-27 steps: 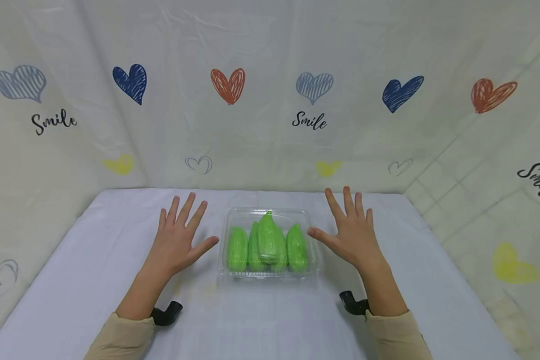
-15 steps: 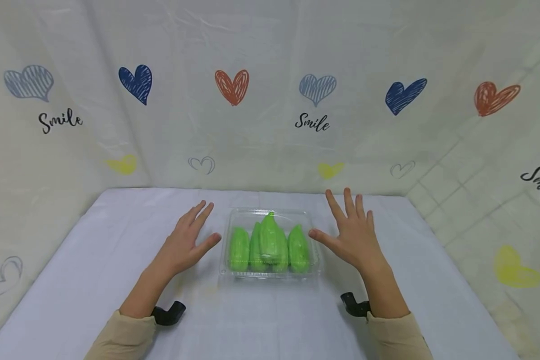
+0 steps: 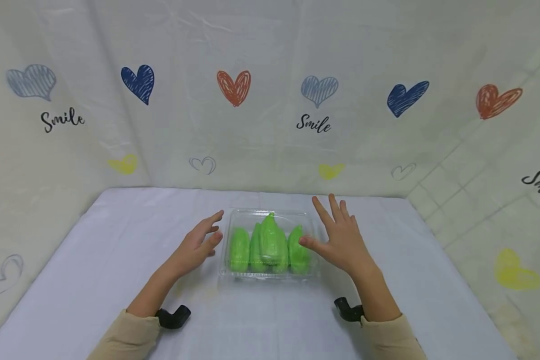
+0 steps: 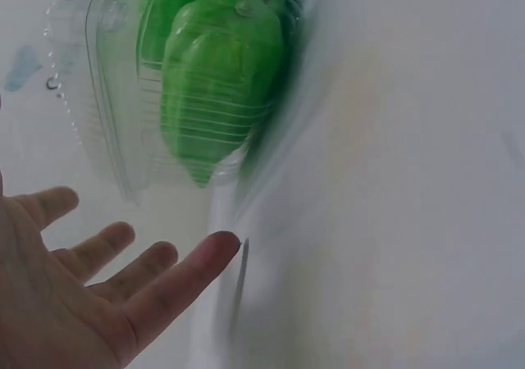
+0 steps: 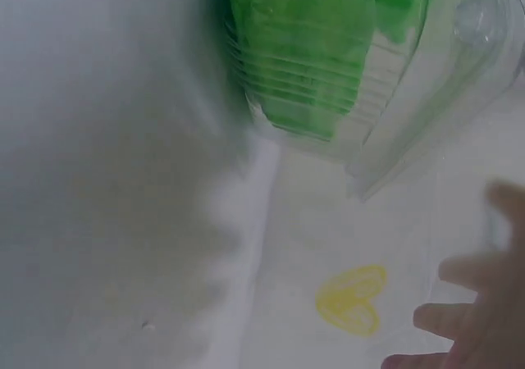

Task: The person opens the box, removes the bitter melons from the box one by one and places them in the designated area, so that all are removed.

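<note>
A clear plastic clamshell box (image 3: 292, 218) stands on the table in front of me, lid down. Inside lie several green, pointed, ridged pieces of produce (image 3: 269, 240), one resting on top of the others. My left hand (image 3: 193, 250) is just off the box's left side, fingers loosely extended and holding nothing. In the left wrist view the open palm and fingers (image 4: 180, 283) show a gap to the box wall (image 4: 111, 74). My right hand (image 3: 344, 245) is spread at the right side; its thumb overlaps the box in the head view. The right wrist view shows its fingertips apart from the box.
A white cloth (image 3: 261, 320) covers the table. Behind and beside it hangs a pale sheet (image 3: 270, 145) printed with hearts and "Smile". A black curved piece (image 3: 174, 317) sits at my left wrist, and a similar black piece (image 3: 348, 310) at my right.
My left hand has turned from spread and palm-down to side-on and moved right, toward the box. My right hand has shifted left, its thumb now overlapping the box's right side.
</note>
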{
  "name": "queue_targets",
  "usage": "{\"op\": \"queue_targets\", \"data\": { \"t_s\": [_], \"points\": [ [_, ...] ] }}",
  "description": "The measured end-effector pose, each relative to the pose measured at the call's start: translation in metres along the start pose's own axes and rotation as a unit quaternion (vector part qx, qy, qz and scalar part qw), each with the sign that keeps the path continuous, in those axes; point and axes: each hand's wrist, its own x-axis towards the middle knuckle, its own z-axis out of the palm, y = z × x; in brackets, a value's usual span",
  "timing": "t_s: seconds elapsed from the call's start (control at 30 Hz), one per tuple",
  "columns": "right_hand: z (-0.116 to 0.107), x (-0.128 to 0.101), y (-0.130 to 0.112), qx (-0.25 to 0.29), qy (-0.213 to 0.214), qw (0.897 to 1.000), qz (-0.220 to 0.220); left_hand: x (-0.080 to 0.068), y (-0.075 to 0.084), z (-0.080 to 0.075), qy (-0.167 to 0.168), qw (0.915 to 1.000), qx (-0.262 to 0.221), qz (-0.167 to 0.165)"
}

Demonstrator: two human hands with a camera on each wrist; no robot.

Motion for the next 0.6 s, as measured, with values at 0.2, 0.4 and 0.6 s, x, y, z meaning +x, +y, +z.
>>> {"op": "queue_targets", "data": {
  "t_s": [0.2, 0.4, 0.6],
  "points": [
    [0.006, -0.001, -0.009, 0.005, -0.009, 1.000, -0.016, 0.003, 0.001, 0.007, -0.023, 0.9932, -0.106, -0.043],
    [0.005, -0.002, -0.016, 0.009, -0.015, 0.999, -0.027, 0.004, -0.005, 0.009, -0.044, 0.9783, -0.188, -0.075],
    [0.006, -0.003, -0.022, 0.014, -0.023, 0.999, -0.036, 0.005, -0.013, 0.011, -0.047, 0.9559, -0.270, -0.106]
  ]
}}
